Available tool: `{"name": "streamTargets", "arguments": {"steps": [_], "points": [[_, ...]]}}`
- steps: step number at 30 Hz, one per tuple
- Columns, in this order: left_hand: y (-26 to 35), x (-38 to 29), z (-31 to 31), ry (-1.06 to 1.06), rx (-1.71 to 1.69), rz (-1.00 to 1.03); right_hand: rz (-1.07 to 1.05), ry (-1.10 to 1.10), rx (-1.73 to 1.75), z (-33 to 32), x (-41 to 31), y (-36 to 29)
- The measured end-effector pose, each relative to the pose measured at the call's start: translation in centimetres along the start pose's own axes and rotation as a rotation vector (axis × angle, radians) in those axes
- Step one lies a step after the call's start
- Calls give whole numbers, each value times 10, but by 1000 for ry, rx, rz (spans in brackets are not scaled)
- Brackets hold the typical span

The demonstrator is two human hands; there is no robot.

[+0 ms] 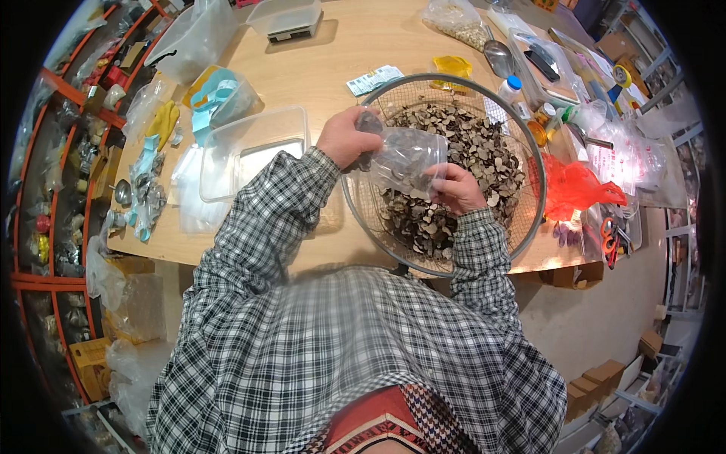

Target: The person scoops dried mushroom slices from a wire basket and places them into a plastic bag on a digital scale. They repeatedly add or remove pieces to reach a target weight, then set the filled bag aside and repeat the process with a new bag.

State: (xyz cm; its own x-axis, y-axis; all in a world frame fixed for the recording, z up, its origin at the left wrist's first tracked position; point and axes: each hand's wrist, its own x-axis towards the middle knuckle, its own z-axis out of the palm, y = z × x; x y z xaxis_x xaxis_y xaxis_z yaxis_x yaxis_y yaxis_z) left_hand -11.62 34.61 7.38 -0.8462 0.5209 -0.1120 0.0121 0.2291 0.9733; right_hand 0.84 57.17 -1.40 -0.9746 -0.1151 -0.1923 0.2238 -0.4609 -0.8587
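A small clear plastic bag (pixel 405 156) with dark, flat dried pieces in it is held over a round wire-mesh basket (pixel 539 142). My left hand (pixel 349 139) grips the bag's left end, where dark pieces bulge around the fingers. Whether all of those pieces are inside the plastic is unclear. At the bag's right edge, my right hand (pixel 460 187) pinches the plastic between thumb and fingers. Below both hands, a heap of grey-brown dried flakes (pixel 488 153) covers much of the basket's bottom.
Left of the basket stands a clear plastic container (pixel 255 122) near flat clear bags (pixel 198 198). A kitchen scale (pixel 295 34) bears another container. To the right lie a red plastic bag (pixel 578 184), scissors (pixel 608 241), a metal scoop (pixel 499 57) and a blue-capped bottle (pixel 509 88).
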Motion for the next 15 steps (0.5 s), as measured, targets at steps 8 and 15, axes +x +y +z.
{"name": "streamTargets", "arguments": {"steps": [8, 15], "points": [[10, -14, -17, 183, 170, 142, -219, 394, -883, -24, 5, 8], [1, -18, -16, 231, 211, 180, 106, 115, -259, 46, 17, -10]]}}
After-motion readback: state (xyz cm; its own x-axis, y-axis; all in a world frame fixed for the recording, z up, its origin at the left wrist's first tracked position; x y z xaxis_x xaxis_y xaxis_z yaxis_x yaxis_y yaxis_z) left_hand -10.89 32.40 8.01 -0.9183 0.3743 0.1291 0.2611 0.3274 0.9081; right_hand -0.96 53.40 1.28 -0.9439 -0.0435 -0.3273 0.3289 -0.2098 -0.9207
